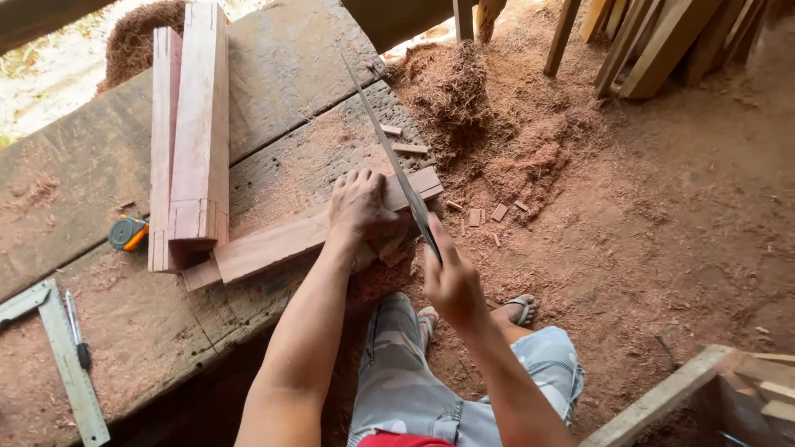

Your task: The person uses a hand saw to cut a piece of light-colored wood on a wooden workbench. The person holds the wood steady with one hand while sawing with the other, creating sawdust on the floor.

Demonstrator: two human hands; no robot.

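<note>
- Left hand (358, 207) presses flat on the reddish wooden plank (281, 240) lying across the worn bench (99, 157).
- Right hand (451, 281) grips the long steel handsaw (389, 153), its blade at the plank's end.
- Small offcuts (484, 215) and sawdust lie below; the end cut looks unfinished.

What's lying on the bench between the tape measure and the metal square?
In the head view, only bare, sawdust-dusted bench shows between the tape measure and the metal square.

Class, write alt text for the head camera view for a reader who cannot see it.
A person's left hand presses a reddish wooden board flat on a worn workbench while the right hand holds a handsaw across its end. Sawdust covers the ground beyond.
</note>
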